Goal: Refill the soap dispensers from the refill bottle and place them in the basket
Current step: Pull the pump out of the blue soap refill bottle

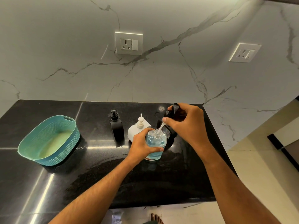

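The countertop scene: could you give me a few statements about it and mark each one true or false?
1. The left hand grips the clear bottle of blue liquid. True.
2. The teal basket holds two dispensers. False: nothing is in it.
3. The right hand holds a black pump head whose tube reaches into the clear bottle's neck. True.
4. The white dispenser lies on its side. False: it stands upright.
5. A black dispenser stands left of the white one. True.
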The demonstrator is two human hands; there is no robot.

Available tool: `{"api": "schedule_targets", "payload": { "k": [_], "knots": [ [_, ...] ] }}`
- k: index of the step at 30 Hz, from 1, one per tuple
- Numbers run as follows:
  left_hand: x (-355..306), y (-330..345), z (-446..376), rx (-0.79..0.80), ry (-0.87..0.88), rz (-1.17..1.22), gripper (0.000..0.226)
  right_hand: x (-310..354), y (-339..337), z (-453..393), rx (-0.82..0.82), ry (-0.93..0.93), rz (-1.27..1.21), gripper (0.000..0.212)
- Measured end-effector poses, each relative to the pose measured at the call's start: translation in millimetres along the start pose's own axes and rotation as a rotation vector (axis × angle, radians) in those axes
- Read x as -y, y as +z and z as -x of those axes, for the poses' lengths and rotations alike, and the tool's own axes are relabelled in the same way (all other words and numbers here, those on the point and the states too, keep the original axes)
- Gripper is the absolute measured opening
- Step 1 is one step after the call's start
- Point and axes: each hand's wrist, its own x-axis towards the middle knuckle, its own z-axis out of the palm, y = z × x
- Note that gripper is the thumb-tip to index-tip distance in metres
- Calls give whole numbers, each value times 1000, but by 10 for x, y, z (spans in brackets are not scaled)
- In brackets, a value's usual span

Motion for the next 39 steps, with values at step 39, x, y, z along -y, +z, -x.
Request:
{"api": "schedule_targets", "payload": {
  "k": [39],
  "knots": [
    [-33,-12,34,8,-4,-24,70,433,-622,41,-160,-17,-23,26]
  ]
}}
